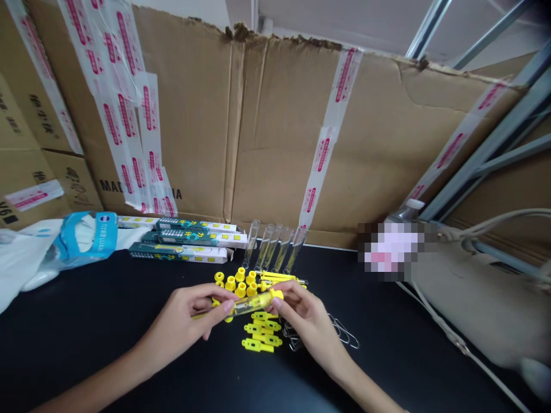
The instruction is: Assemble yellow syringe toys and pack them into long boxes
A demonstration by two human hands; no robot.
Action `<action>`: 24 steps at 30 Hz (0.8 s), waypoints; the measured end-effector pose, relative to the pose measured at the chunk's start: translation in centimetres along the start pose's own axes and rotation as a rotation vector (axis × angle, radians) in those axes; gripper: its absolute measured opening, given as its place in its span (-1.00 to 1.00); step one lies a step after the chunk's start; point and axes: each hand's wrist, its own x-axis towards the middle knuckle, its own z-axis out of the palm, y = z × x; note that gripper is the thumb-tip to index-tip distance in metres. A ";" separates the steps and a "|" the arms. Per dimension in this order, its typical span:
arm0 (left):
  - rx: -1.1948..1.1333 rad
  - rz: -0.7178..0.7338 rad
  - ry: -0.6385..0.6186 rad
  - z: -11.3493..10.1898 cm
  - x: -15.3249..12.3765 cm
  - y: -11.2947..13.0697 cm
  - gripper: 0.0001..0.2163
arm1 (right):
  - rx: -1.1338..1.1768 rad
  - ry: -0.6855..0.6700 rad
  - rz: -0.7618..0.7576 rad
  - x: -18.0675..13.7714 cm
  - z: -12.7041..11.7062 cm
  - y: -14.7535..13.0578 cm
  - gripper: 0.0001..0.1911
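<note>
Between both hands is a clear plastic tube, tilted, with a spring and yellow parts inside like a spring scale. My left hand pinches the tube's left part between thumb and fingers. At the tube's right end, my right hand grips a yellow cap with thumb and fingertips. Several yellow caps stand just behind the hands, beside yellow rods. Flat yellow tabs with holes lie under the tube. Metal wire hooks are partly hidden by my right hand.
Several clear tubes stand against the cardboard wall. Long printed boxes are stacked at the back left, near a blue-and-white plastic package. A beige bag with straps and a blurred-out bottle occupy the right side of the black table.
</note>
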 end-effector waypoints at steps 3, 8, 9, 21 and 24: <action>-0.070 0.004 -0.087 0.0 -0.3 -0.1 -0.61 | 0.238 0.010 0.081 0.2 0.1 -0.3 -0.70; -0.359 -0.053 -0.303 -0.3 -0.9 -0.1 -0.50 | 0.515 0.041 0.194 0.4 -0.1 -0.6 -0.67; -0.432 -0.045 -0.352 -0.4 -1.0 -0.1 -0.49 | 0.546 0.050 0.208 0.5 -0.2 -0.6 -0.66; -0.612 0.023 -0.598 0.2 -1.1 0.2 -0.44 | 0.768 0.155 0.282 0.8 -1.0 0.3 -0.67; -0.612 0.000 -0.528 0.9 -1.0 -0.4 -0.39 | 0.774 0.157 0.280 0.9 -1.3 0.2 -0.66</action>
